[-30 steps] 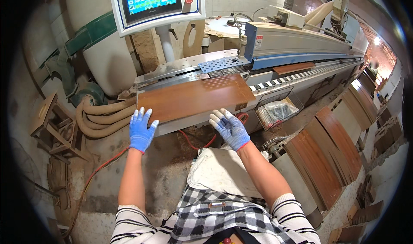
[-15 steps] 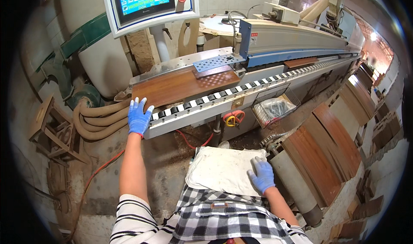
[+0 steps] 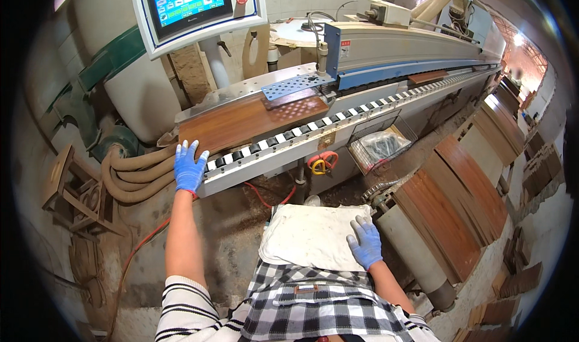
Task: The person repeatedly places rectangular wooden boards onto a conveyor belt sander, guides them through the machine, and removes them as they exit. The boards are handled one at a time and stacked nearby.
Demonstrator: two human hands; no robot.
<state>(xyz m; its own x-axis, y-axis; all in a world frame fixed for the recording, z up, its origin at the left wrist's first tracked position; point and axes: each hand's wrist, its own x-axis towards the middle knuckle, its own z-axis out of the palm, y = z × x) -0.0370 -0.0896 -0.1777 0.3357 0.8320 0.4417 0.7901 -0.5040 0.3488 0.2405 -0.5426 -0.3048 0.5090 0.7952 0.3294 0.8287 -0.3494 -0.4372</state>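
My left hand (image 3: 190, 167), in a blue glove with pale fingertips, rests with fingers spread at the near left corner of a brown wood board (image 3: 226, 127). The board lies on the machine bed, its right part beside and partly under a perforated blue plate (image 3: 284, 86). A strip of black and white rollers (image 3: 301, 131) runs along the board's near side. My right hand (image 3: 365, 245), gloved alike, lies with fingers apart on a folded white cloth (image 3: 310, 233) over the checked apron (image 3: 307, 306), holding nothing.
A control screen (image 3: 190, 7) hangs above left. Thick hoses (image 3: 123, 185) and a wooden stool (image 3: 72, 191) stand left. A wire basket (image 3: 380, 146), red and yellow cord (image 3: 322, 162) and a roller stand with brown panels (image 3: 440, 215) are right. More panels (image 3: 522, 276) line the right edge.
The board has moved away from me toward the perforated plate, uncovering the rollers. My right hand has dropped from near the board onto the white cloth.
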